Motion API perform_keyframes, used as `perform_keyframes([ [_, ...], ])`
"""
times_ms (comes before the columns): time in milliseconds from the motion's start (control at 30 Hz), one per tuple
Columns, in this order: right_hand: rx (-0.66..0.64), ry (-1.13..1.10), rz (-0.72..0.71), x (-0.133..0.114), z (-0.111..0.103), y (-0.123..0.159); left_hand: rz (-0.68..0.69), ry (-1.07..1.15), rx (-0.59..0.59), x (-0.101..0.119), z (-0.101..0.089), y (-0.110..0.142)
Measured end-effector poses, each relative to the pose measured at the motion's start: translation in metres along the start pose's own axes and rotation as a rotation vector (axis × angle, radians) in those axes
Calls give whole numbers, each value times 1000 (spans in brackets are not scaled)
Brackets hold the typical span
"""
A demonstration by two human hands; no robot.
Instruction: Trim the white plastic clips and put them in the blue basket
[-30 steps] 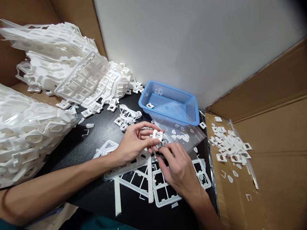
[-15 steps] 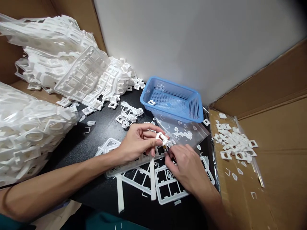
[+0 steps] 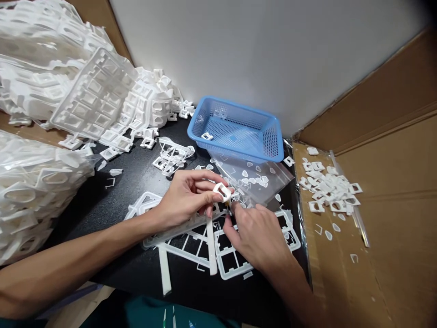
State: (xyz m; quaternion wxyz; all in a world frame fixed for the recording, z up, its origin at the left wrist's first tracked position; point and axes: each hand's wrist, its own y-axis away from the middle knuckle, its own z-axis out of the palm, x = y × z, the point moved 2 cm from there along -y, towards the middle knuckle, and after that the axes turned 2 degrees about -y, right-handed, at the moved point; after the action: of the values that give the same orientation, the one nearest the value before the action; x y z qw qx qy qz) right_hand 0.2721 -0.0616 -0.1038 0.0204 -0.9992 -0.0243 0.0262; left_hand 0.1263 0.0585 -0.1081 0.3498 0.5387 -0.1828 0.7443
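From where I stand, pale wall [image 3: 239,50] and cardboard [image 3: 385,196] edge the black tabletop [image 3: 136,180]; left grip [image 3: 186,196] pinches a white piece [image 3: 218,187], right grip [image 3: 257,232] clamps a slim tool [image 3: 228,210] (mostly hidden).

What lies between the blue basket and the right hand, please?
A clear plastic bag and small white pieces lie there, seen in the head view.

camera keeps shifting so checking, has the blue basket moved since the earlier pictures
No. The blue basket keeps its place relative to the wall and the white piece by its right corner; only the view shifted.
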Motion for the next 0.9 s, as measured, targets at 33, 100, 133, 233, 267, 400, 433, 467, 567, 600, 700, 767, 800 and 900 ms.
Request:
perform_keyframes([
  [33, -1, 6, 54, 0, 0, -1, 1, 5, -6, 1, 1, 0],
  [100, -23, -65, 177, 2, 0, -4, 0, 17, -17, 2, 3, 0],
  [133, -44, -163, 233, 5, -1, -5, -2, 21, -19, 2, 4, 0],
  [233, -142, -681, 376, 21, -4, -6, -15, 25, -17, 3, 5, 1],
  [267, -188, -878, 415, 27, -4, -6, -22, 21, -20, 4, 5, 1],
  [400, -227, -1529, 471, 47, -8, -4, -38, -8, -27, 6, 4, 3],
  [433, -187, -1653, 470, 50, -9, -3, -40, -19, -25, 6, 4, 3],
  [467, -144, -1758, 462, 51, -10, -3, -43, -29, -24, 6, 4, 3],
  [567, -125, -1958, 398, 48, -14, -2, -59, -56, -34, 6, 5, 3],
  [600, -143, -1994, 365, 46, -15, -2, -64, -60, -35, 6, 6, 3],
  [700, -132, -2043, 297, 42, -18, -3, -68, -61, -43, 5, 6, 4],
  [767, -53, -2022, 307, 43, -19, -4, -60, -65, -59, 5, 7, 4],
  [800, -15, -1994, 324, 44, -20, -4, -52, -70, -69, 5, 7, 5],
  [900, 101, -1870, 374, 47, -22, -3, -21, -102, -95, 4, 8, 6],
])
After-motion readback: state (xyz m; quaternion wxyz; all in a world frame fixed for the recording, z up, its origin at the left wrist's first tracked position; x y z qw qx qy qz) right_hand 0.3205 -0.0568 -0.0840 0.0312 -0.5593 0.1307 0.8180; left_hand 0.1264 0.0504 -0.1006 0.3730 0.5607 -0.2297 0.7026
